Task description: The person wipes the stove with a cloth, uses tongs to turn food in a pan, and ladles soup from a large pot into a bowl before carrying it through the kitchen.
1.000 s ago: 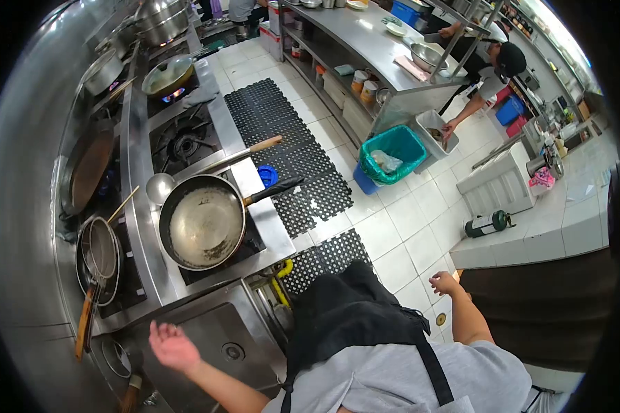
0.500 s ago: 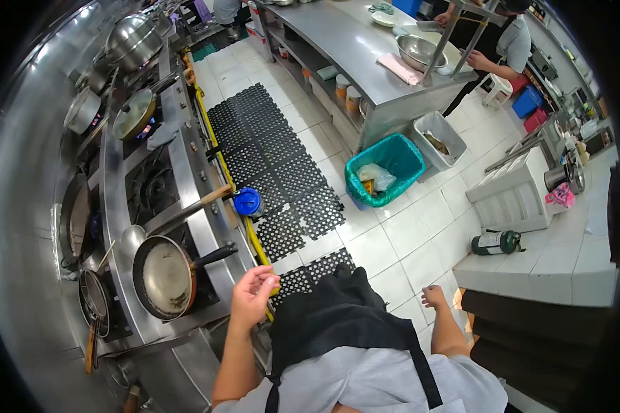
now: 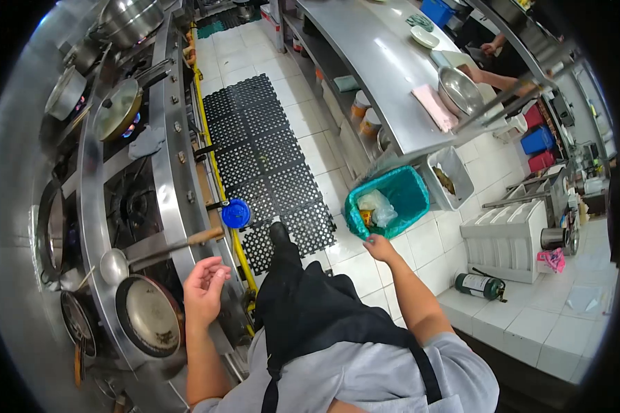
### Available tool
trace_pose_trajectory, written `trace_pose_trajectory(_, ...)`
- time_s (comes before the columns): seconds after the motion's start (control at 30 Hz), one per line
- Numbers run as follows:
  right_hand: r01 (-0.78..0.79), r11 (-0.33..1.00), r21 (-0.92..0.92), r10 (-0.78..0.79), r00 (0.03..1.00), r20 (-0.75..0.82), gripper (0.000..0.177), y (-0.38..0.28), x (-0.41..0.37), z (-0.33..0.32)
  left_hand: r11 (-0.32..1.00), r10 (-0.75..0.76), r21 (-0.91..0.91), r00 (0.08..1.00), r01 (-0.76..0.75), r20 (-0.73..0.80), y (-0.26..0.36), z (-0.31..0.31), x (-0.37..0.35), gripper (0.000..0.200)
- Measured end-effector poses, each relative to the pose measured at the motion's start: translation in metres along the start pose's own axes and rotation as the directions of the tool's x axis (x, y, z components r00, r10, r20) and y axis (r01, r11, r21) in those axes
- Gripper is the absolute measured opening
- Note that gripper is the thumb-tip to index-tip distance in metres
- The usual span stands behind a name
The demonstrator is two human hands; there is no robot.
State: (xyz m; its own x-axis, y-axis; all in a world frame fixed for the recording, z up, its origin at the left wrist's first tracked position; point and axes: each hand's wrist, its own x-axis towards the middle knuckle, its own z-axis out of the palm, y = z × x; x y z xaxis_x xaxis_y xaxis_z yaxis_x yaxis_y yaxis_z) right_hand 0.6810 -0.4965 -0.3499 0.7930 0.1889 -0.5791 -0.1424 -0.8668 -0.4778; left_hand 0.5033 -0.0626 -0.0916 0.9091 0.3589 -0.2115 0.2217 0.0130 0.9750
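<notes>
My left hand (image 3: 205, 283) is in the air beside the stove's front edge, empty, its fingers loosely bent and the thumb apart. It is nearest to a frying pan (image 3: 150, 313) on the front burner, whose handle is hidden. Just beyond lies a ladle (image 3: 115, 266) with a wooden handle end. My right hand (image 3: 378, 247) hangs in front of me with slack, curled fingers and nothing seen in it. In this view it overlaps the near edge of a bin lined with a teal bag (image 3: 420, 201), which has plastic and other waste inside.
Black perforated mats (image 3: 255, 151) cover the aisle along the stove (image 3: 165, 186). A blue-lidded bucket (image 3: 236, 213) stands by the yellow pipe. Ahead right are a steel counter (image 3: 365, 62), a grey bin (image 3: 465, 180) and another person's arm (image 3: 499, 80) by a steel bowl (image 3: 460, 91). A green cylinder (image 3: 480, 284) lies right.
I have stepped forward; one shoe now shows on the mat. My right hand has swung forward and left, over the teal bin's edge. My left hand stays raised, closer to the frying pan.
</notes>
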Motion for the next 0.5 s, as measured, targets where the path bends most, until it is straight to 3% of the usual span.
trace_pose_trajectory(0.13, 0.023, 0.999, -0.034, -0.023, 1.0, -0.005, 0.04, -0.059, 0.085, -0.029, 0.999, -0.014, 0.028, 1.0, 0.015, -0.017, 0.001, -0.008, 0.078, 0.024)
trace_pose_trajectory(0.27, 0.154, 0.988, -0.028, -0.156, 0.966, -0.206, 0.045, -0.112, 0.164, -0.076, 0.99, -0.142, -0.01, 0.989, 0.142, 0.032, 0.017, -0.013, 0.146, 0.023)
trace_pose_trajectory(0.43, 0.047, 0.998, -0.052, -0.063, 0.928, -0.368, 0.059, -0.143, 0.281, -0.135, 0.969, -0.185, 0.164, 0.983, 0.183, -0.002, 0.032, -0.019, 0.215, 0.023)
trace_pose_trajectory(0.5, -0.098, 0.995, 0.021, 0.094, 0.843, -0.53, 0.062, -0.163, 0.314, -0.161, 0.94, -0.217, 0.254, 0.974, 0.226, -0.064, 0.035, -0.013, 0.237, 0.023)
